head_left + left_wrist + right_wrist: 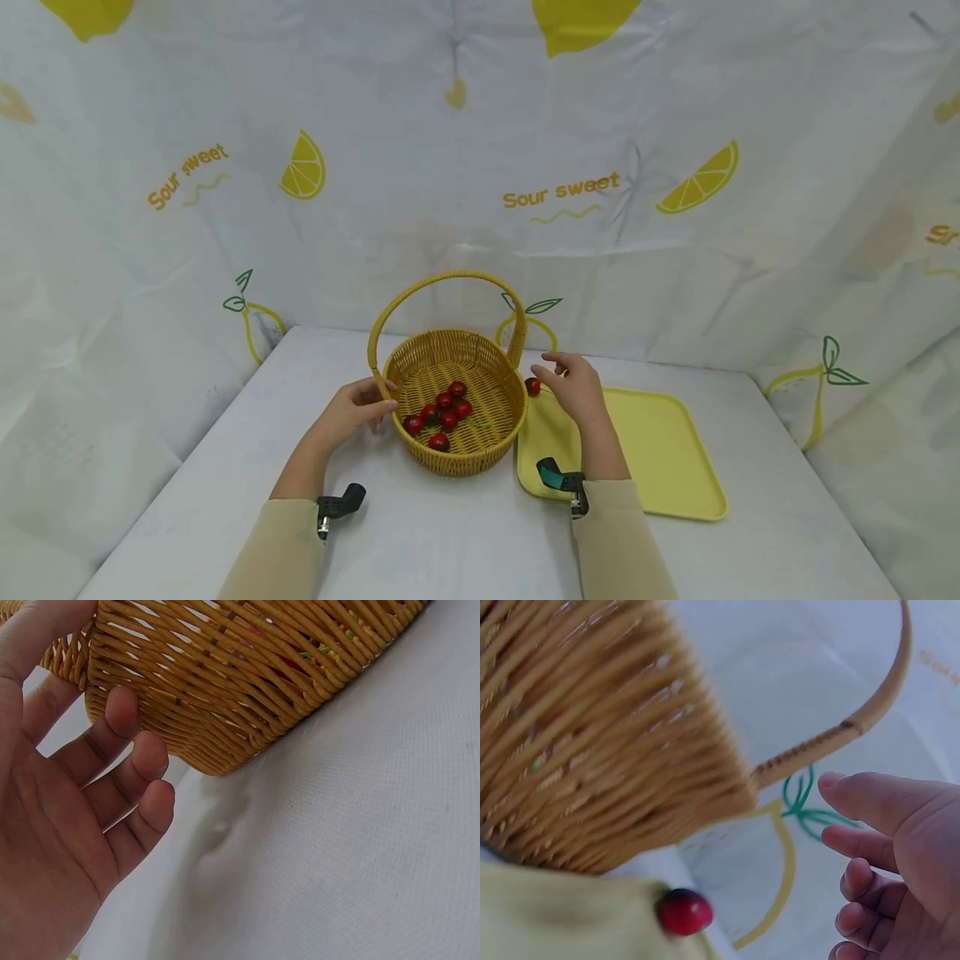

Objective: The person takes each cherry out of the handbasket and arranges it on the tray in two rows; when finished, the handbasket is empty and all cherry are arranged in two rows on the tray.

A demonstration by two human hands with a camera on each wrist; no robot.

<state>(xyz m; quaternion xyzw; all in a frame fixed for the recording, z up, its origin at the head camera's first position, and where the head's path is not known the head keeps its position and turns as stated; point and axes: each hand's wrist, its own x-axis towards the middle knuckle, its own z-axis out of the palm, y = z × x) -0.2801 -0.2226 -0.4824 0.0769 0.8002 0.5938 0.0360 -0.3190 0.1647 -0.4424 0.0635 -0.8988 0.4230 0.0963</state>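
A yellow wicker basket (461, 465) with a tall hooped handle stands on the table, several dark red cherries (447, 419) lying inside, mostly toward its left and front. My left hand (357, 410) holds the basket's left rim where the handle joins it, between thumb and index finger. In the left wrist view the other fingers (154, 754) hang loosely beside the woven wall. To the right of the basket, my right hand (576, 388) is raised above a yellow tray (660, 454), fingers loosely bent with nothing between them. One cherry (685, 912) sits at the tray's far left corner, below that hand.
White cloth with lemon prints hangs behind and at both sides of the white table (420, 533). The tray lies close against the basket's right side. The basket handle (453, 274) arches up high between the hands.
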